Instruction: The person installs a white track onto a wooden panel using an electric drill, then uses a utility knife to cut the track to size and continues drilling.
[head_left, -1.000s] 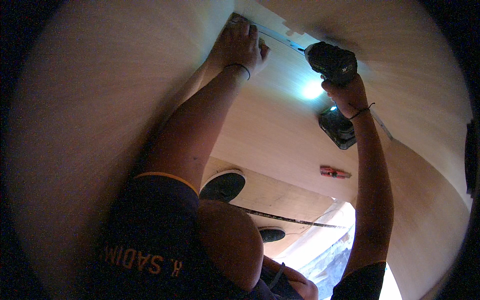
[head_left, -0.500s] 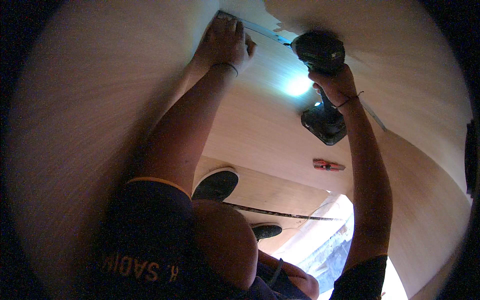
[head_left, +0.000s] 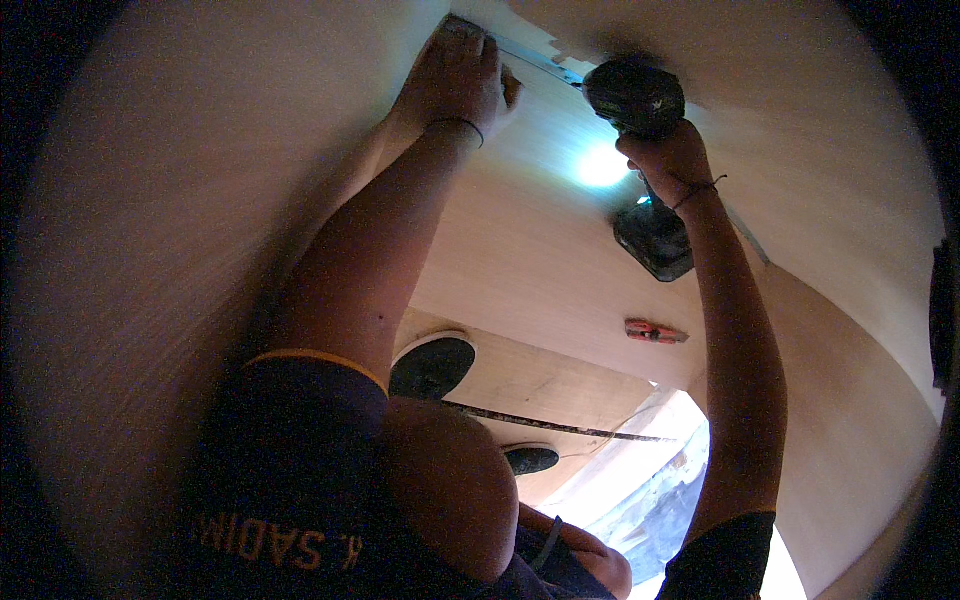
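Plywood panels (head_left: 200,230) are curving around the view. Left hand (head_left: 455,75) is pressing flat, fingers spread, bracing the metal strip (head_left: 530,58) at the panel joint. Right hand (head_left: 672,160) is gripping a cordless drill (head_left: 635,100), its light glaring on the wood; the bit tip is lost in shadow. Small orange tool (head_left: 656,331) is lying below, blurry.

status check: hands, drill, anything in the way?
Left hand flat on the metal strip at the wood panel joint. Right hand grips the cordless drill, work light on. Orange tool lies apart, not obstructing.
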